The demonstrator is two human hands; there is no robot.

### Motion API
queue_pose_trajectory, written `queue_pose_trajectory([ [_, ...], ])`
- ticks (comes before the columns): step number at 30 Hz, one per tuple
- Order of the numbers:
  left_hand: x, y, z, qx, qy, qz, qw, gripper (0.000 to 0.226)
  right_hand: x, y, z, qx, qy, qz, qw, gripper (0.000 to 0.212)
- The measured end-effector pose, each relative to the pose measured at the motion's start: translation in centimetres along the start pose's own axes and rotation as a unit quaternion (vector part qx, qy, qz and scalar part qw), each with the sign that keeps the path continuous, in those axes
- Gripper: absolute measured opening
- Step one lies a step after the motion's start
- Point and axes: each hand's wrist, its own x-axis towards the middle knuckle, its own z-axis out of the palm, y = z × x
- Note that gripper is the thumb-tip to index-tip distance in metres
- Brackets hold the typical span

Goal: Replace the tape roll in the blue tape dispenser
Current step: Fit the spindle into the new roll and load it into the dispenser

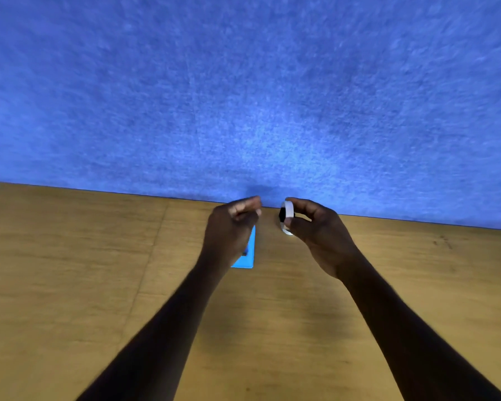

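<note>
The blue tape dispenser (248,256) lies on the wooden table, mostly hidden under my left hand (232,227). That hand hovers above it with fingers curled closed; I cannot see anything in them. My right hand (315,227) holds a white tape roll (287,217) with a dark core, pinched between thumb and fingers, raised above the table to the right of the dispenser. The two hands are a short gap apart near the table's far edge.
The wooden table (99,285) stretches left and right, with a seam running diagonally at the left. A blue felt partition wall (243,82) rises directly behind the table's far edge.
</note>
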Motion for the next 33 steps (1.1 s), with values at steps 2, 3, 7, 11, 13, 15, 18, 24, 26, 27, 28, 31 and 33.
queue_pose_trajectory([
  [2,0.3,-0.9,-1.6,-0.004,0.028,0.004,1.0,0.028,0.4,0.1,0.9,0.017,-0.007,0.01,1.0,0.034],
  [3,0.4,-1.4,-2.2,-0.004,0.027,0.001,1.0,0.032,0.6,0.2,1.4,0.023,-0.009,0.015,1.0,0.034],
  [7,0.1,-3.8,-4.0,0.059,-0.052,-0.013,0.997,0.058,1.4,0.5,3.1,0.007,-0.03,0.016,0.999,0.036],
  [11,-0.1,-5.5,-5.3,0.159,-0.129,-0.007,0.979,0.102,2.1,1.0,4.3,-0.041,-0.042,0.008,0.998,0.041],
  [13,-0.4,-5.5,-5.5,0.169,-0.181,0.011,0.969,0.113,2.5,1.4,4.8,-0.069,-0.045,0.005,0.997,0.042],
  [15,-0.6,-5.6,-5.5,0.167,-0.207,0.047,0.963,0.111,2.8,1.8,5.1,-0.104,-0.047,0.001,0.994,0.042],
  [18,-0.7,-6.1,-5.3,0.204,-0.187,0.081,0.958,0.121,3.1,2.5,5.3,-0.175,-0.045,-0.015,0.983,0.043],
  [24,-0.3,-7.7,-4.9,0.29,-0.15,0.12,0.938,0.118,3.3,2.6,5.5,-0.264,-0.035,-0.022,0.964,0.044],
  [26,-0.3,-7.7,-4.9,0.303,-0.141,0.124,0.934,0.114,3.3,2.5,5.6,-0.283,-0.033,-0.023,0.958,0.044],
  [27,-0.3,-7.7,-5.0,0.307,-0.138,0.127,0.933,0.113,3.3,2.5,5.7,-0.294,-0.031,-0.025,0.955,0.044],
  [28,-0.3,-7.8,-5.0,0.309,-0.137,0.128,0.933,0.112,3.3,2.5,5.7,-0.303,-0.03,-0.028,0.952,0.043],
  [31,-0.3,-7.8,-5.0,0.314,-0.135,0.127,0.931,0.11,3.4,2.4,5.8,-0.325,-0.035,-0.035,0.944,0.042],
  [33,-0.3,-7.8,-5.0,0.314,-0.135,0.123,0.932,0.11,3.5,2.3,5.8,-0.339,-0.038,-0.041,0.939,0.045],
])
